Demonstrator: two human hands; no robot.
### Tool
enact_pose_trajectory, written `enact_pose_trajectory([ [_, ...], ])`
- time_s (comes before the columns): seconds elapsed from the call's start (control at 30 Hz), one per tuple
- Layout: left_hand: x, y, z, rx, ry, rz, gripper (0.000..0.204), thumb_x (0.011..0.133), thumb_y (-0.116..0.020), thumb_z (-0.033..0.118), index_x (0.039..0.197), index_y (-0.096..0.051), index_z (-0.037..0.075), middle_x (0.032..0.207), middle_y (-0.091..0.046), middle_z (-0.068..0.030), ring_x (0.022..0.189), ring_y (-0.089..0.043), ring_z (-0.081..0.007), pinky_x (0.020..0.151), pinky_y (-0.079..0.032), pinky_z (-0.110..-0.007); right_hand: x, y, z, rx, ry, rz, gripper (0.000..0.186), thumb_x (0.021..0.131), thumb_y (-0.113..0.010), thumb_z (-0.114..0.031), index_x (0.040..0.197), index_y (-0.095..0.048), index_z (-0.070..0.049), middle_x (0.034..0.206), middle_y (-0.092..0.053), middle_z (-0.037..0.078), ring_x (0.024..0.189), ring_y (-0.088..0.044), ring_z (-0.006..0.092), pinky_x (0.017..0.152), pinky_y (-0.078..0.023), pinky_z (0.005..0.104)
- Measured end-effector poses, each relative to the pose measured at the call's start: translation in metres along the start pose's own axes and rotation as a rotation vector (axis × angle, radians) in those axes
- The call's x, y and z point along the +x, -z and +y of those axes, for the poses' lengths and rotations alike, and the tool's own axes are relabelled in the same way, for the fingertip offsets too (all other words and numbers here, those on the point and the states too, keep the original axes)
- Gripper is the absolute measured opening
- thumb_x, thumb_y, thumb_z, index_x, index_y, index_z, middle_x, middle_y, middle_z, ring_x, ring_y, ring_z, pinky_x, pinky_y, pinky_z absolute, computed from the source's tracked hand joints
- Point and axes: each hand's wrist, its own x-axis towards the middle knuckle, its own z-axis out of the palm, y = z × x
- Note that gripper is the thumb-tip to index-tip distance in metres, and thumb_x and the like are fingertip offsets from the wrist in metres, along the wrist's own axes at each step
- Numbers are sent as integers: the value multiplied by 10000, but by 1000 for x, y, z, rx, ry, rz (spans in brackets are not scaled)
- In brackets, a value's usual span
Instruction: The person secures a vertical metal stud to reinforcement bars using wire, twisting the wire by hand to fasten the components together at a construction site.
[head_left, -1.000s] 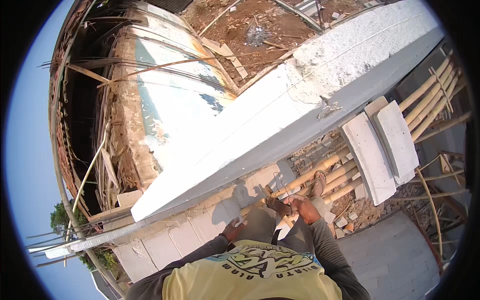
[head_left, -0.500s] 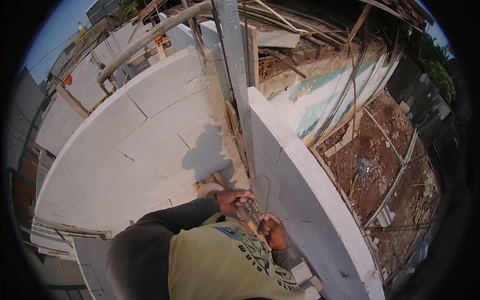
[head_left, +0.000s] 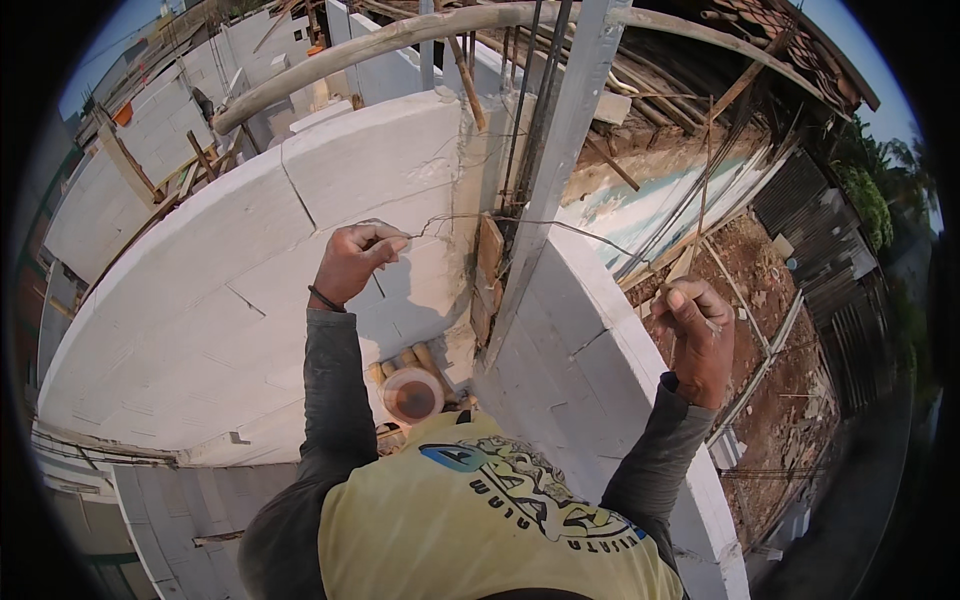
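Observation:
A thin, kinked wire (head_left: 540, 221) stretches between my two hands, at about the height of the wall tops. My left hand (head_left: 352, 262) pinches its left end between thumb and fingertips, in front of the white block wall. Farther right and a little lower, my right hand (head_left: 697, 325) is closed round the other end, above the right-hand wall's top edge. Between the hands, the wire crosses a grey metal upright (head_left: 555, 160) at the wall corner. A wooden board piece (head_left: 488, 250) stands in the corner beside this upright.
A round pail (head_left: 388, 392) sits low in the corner, beside several bamboo poles (head_left: 428, 358). White block walls (head_left: 240, 290) rise on both sides. A curved wooden pole (head_left: 370, 50) spans above. Beyond the right wall (head_left: 640, 370) lies lower ground with debris (head_left: 790, 270).
My hands were close together, low near my chest. Both have risen and spread wide apart, drawing the wire out between them. The view has shifted, and the pail shows more fully.

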Motion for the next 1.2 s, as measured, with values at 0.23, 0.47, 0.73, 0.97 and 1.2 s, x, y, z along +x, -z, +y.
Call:
enact_pose_trajectory([
  [0.23, 91, 33, 40, 284, -411, 89, 170, 874, -698, 179, 866, -691, 9, 839, -620, -35, 747, -566, -144, 696, -467, -304, 85, -29, 17, 473, 132, 77, 164, 889, -709, -153, 943, -639, -15, 822, -652, 56, 766, -647, 154, 617, -500, 246],
  [0.47, 157, 41, 30, 313, -436, 58, 170, 874, -697, 174, 874, -678, 5, 843, -602, -59, 770, -565, -175, 718, -462, -311, 125, -74, 37, 957, 173, 101, 145, 934, -659, -190, 947, -616, -53, 886, -646, 35, 887, -646, 164, 714, -515, 262],
  [0.73, 209, 86, 15, 386, -584, 159, 150, 871, -691, 162, 877, -683, 12, 870, -612, -65, 817, -604, -204, 762, -487, -329, 125, -117, 44, 750, 312, 117, 180, 958, -623, -210, 969, -581, -35, 903, -583, 38, 875, -590, 156, 712, -470, 289],
  [0.97, 249, 92, 6, 467, -500, 106, 148, 890, -662, 157, 903, -674, 10, 880, -622, -78, 839, -596, -210, 780, -469, -324, 111, -139, 57, 619, 317, 106, 190, 952, -634, -222, 976, -577, -43, 890, -563, 39, 826, -582, 156, 676, -468, 287],
  [1.2, 279, 72, 16, 636, -474, -64, 167, 886, -666, 197, 920, -677, 34, 898, -618, -102, 857, -600, -266, 792, -463, -360, 90, -139, 82, 607, 261, 132, 182, 952, -633, -216, 974, -582, -43, 871, -553, 32, 818, -573, 151, 655, -466, 276],
])
